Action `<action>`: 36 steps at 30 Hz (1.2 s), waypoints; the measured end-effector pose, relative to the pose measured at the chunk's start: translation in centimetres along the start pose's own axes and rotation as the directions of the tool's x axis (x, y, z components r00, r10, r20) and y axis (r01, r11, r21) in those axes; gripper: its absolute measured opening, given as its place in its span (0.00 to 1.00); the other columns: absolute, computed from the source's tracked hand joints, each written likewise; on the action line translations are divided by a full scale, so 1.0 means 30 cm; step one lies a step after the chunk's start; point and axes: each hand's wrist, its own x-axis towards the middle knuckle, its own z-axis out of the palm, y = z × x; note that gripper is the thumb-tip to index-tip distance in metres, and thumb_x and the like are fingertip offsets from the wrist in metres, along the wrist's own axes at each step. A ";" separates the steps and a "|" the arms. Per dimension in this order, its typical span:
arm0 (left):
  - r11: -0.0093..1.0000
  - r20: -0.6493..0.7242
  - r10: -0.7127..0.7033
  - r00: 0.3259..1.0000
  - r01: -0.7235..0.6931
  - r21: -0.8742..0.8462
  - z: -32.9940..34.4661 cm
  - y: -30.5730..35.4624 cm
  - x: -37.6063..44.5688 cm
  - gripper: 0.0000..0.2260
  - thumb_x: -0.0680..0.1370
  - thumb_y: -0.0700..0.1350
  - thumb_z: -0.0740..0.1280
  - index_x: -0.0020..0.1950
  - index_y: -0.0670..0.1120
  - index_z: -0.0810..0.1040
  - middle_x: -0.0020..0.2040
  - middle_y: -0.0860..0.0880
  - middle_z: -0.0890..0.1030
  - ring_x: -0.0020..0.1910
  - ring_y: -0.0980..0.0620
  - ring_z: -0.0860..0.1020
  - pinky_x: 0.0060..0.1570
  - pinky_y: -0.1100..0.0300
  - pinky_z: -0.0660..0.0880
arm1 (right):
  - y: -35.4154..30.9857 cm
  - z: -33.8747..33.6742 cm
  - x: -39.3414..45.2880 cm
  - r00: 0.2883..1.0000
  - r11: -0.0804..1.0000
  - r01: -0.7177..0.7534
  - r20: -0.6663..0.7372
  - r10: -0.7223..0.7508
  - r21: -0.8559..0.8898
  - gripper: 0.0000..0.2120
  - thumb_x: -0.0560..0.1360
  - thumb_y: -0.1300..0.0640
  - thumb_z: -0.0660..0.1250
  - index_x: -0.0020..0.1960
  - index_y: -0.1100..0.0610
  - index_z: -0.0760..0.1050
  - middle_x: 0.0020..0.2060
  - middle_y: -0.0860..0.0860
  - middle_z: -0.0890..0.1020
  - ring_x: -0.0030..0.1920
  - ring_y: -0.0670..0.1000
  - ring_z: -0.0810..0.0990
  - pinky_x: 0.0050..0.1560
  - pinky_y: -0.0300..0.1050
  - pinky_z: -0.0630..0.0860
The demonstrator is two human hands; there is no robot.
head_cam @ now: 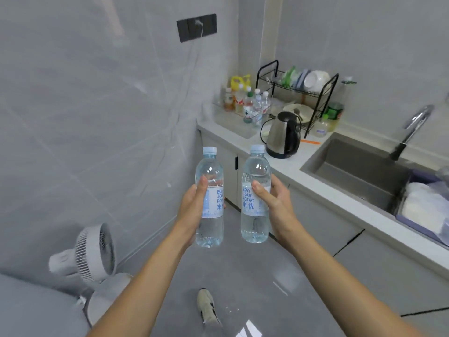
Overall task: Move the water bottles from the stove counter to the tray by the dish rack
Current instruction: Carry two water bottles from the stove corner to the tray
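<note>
A grey-tiled kitchen corner, grey floor (243,276) below and a pale counter (286,166) running along the right wall. A white fan (94,251) stands low at the left, near the wall. The left hand (192,205) wraps the left water bottle (209,198) at its label, thumb across the front; beside it, not touching, the right hand (274,203) grips the right water bottle (255,195) the same way. Both bottles are upright, capped, held over open floor short of the counter edge. Farther back, a clear tray (223,110) of bottles sits left of the black dish rack (298,93), a steel kettle (283,136) in front. The sink (352,171) lies at far right.
</note>
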 end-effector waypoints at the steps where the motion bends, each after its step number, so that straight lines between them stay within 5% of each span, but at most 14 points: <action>1: 1.000 -0.004 0.003 1.000 -0.003 -0.003 -0.023 -0.008 0.078 0.25 0.79 0.68 0.61 0.59 0.50 0.82 0.46 0.42 0.87 0.44 0.43 0.86 0.47 0.51 0.84 | 0.010 0.019 0.072 1.000 1.000 -0.005 0.009 0.005 -0.008 0.24 0.75 0.49 0.74 0.68 0.58 0.78 0.58 0.56 0.87 0.58 0.55 0.87 0.55 0.47 0.83; 4: 1.000 -0.012 -0.004 1.000 0.004 0.007 -0.086 -0.006 0.313 0.28 0.78 0.70 0.64 0.60 0.46 0.82 0.49 0.43 0.88 0.48 0.44 0.87 0.50 0.49 0.84 | 0.031 0.083 0.288 1.000 0.999 0.003 0.005 -0.003 -0.041 0.25 0.75 0.50 0.74 0.69 0.57 0.77 0.59 0.56 0.87 0.58 0.55 0.87 0.54 0.45 0.83; 10: 0.998 0.021 0.039 0.999 -0.040 0.053 -0.189 0.095 0.728 0.21 0.77 0.64 0.62 0.61 0.52 0.80 0.50 0.54 0.88 0.48 0.57 0.88 0.42 0.66 0.80 | 0.059 0.208 0.676 0.995 0.999 -0.034 -0.090 0.031 -0.027 0.22 0.75 0.49 0.74 0.65 0.58 0.79 0.56 0.59 0.86 0.55 0.56 0.87 0.52 0.47 0.83; 14: 0.998 0.080 0.036 0.996 -0.041 0.056 -0.224 0.130 0.977 0.23 0.80 0.65 0.67 0.66 0.51 0.79 0.54 0.52 0.88 0.53 0.54 0.87 0.45 0.65 0.81 | 0.067 0.256 0.900 0.994 0.998 -0.052 -0.099 0.049 -0.033 0.22 0.74 0.50 0.74 0.65 0.58 0.78 0.55 0.57 0.87 0.54 0.53 0.87 0.50 0.44 0.83; 18: 0.996 0.137 0.024 0.990 -0.035 0.078 -0.206 0.130 1.236 0.24 0.77 0.61 0.68 0.67 0.49 0.79 0.58 0.50 0.87 0.57 0.52 0.86 0.47 0.61 0.82 | 0.087 0.243 1.151 0.991 0.998 -0.059 -0.124 0.054 -0.037 0.22 0.75 0.50 0.76 0.66 0.57 0.78 0.57 0.56 0.87 0.58 0.57 0.87 0.57 0.52 0.83; 24: 0.989 0.194 0.034 0.980 -0.061 0.137 -0.109 0.151 1.653 0.21 0.76 0.59 0.71 0.66 0.51 0.80 0.58 0.51 0.87 0.57 0.53 0.86 0.52 0.58 0.82 | 0.128 0.165 1.581 0.986 0.999 -0.050 -0.160 0.048 -0.008 0.22 0.79 0.55 0.75 0.70 0.55 0.76 0.59 0.54 0.87 0.58 0.54 0.87 0.58 0.53 0.84; 29: 0.964 0.179 0.061 0.982 -0.105 0.245 -0.011 0.200 2.021 0.23 0.75 0.54 0.78 0.66 0.47 0.78 0.57 0.51 0.87 0.57 0.55 0.85 0.53 0.60 0.80 | 0.116 0.098 1.962 0.990 0.998 -0.039 -0.141 0.032 -0.043 0.15 0.80 0.54 0.75 0.64 0.46 0.77 0.55 0.41 0.87 0.55 0.39 0.86 0.51 0.36 0.82; 33: 0.930 0.158 0.086 0.984 -0.136 0.342 0.076 0.231 2.273 0.20 0.75 0.49 0.80 0.63 0.52 0.77 0.55 0.56 0.85 0.53 0.63 0.83 0.50 0.66 0.78 | 0.106 0.025 2.208 0.983 0.991 -0.052 -0.180 0.030 -0.121 0.27 0.74 0.44 0.78 0.70 0.50 0.76 0.61 0.48 0.86 0.62 0.50 0.85 0.65 0.59 0.81; 36: 0.923 0.165 0.097 0.981 -0.151 0.355 0.110 0.237 2.432 0.22 0.73 0.47 0.82 0.61 0.54 0.76 0.52 0.60 0.85 0.52 0.63 0.83 0.47 0.68 0.78 | 0.122 -0.007 2.352 0.981 0.986 -0.058 -0.192 0.027 -0.154 0.24 0.76 0.49 0.77 0.69 0.51 0.76 0.60 0.49 0.86 0.61 0.50 0.85 0.65 0.61 0.81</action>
